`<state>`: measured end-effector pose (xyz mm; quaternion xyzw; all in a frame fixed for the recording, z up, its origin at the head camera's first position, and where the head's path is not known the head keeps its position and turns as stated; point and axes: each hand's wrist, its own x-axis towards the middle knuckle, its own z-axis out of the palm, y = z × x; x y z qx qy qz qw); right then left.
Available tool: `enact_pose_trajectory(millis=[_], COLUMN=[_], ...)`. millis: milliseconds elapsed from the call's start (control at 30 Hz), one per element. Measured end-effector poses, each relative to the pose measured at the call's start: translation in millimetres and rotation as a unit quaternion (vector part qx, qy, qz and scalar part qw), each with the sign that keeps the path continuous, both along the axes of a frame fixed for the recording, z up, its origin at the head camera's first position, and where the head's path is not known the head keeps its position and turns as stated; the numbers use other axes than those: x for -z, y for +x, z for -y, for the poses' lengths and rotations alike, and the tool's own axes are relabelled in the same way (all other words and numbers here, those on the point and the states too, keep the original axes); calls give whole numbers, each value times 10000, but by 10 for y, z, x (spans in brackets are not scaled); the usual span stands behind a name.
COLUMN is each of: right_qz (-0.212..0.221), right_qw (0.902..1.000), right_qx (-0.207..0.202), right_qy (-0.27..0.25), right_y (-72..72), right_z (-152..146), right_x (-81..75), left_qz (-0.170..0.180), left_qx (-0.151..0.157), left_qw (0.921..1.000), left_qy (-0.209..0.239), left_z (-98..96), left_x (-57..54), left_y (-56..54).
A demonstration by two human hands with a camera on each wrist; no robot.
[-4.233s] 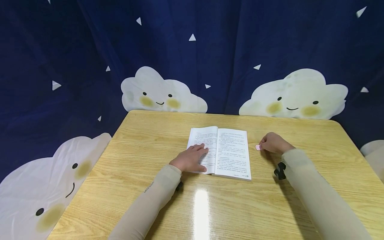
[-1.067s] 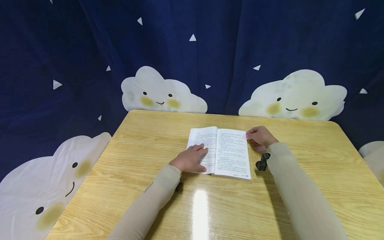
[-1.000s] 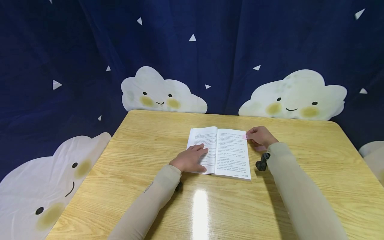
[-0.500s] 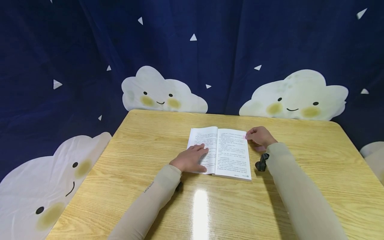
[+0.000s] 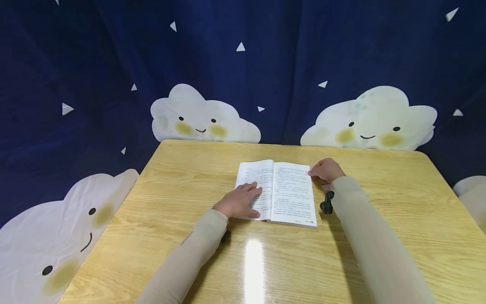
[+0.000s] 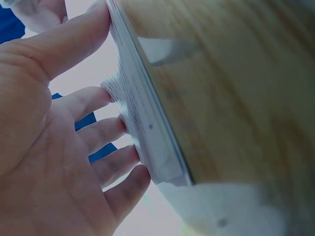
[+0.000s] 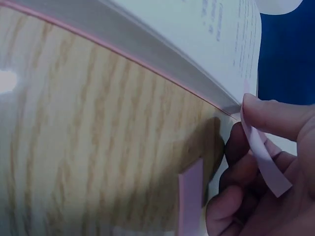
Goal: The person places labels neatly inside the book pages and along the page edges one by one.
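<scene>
An open book [image 5: 292, 194] of printed text lies on the wooden table. Spread fingers of my left hand [image 5: 239, 202] rest on its left page; the left wrist view shows the fingertips [image 6: 129, 156] against the paper. At the upper right edge of the right page is my right hand [image 5: 328, 170]. In the right wrist view its thumb presses a narrow pink sticky note [image 7: 266, 160] at the page edge, the loose end curling down toward the palm. Part of the note shows as a pale pink patch [image 5: 306, 172] on the page.
A thicker pink strip, like a sticky-note pad [image 7: 191, 199], lies under the right hand. The wooden table [image 5: 182, 177] extends round the book. Behind it hangs a dark blue curtain [image 5: 281, 63] with printed clouds. Small black cameras [image 5: 327, 202] sit at the wrists.
Since about four seconds ago my right hand has moved left and away from me, from beside the book to the page edge with the pink note. My left hand has stayed put.
</scene>
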<state>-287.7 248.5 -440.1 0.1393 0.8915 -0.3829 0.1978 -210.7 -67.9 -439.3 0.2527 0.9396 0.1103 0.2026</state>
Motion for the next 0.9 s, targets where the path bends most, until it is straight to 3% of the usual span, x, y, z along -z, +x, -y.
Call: enact_pose_trajectory(millis=[200, 367, 567, 633, 767, 900], right_qz=[-4, -587, -999, -1255, -2000, -2371], right_qw=[9995, 9922, 9836, 9746, 9427, 9130], right_qx=[-34, -614, -1081, -1306, -1807, -2264], right_qy=[323, 911, 1044, 1317, 1967, 2429], right_y=[39, 53, 69, 102, 180, 266], right_z=[43, 52, 35, 20, 30, 51], right_x=[-66, -23, -11, -67, -179, -198], left_qz=[-29, -20, -29, -29, -20, -15], left_qx=[44, 21, -39, -28, -48, -64], left_qw=[10000, 10000, 10000, 10000, 10000, 9999], left_qy=[25, 24, 8, 13, 35, 100], left_z=[4, 6, 6, 0, 0, 1], left_x=[12, 14, 9, 10, 13, 11], left_y=[5, 12, 21, 18, 17, 20])
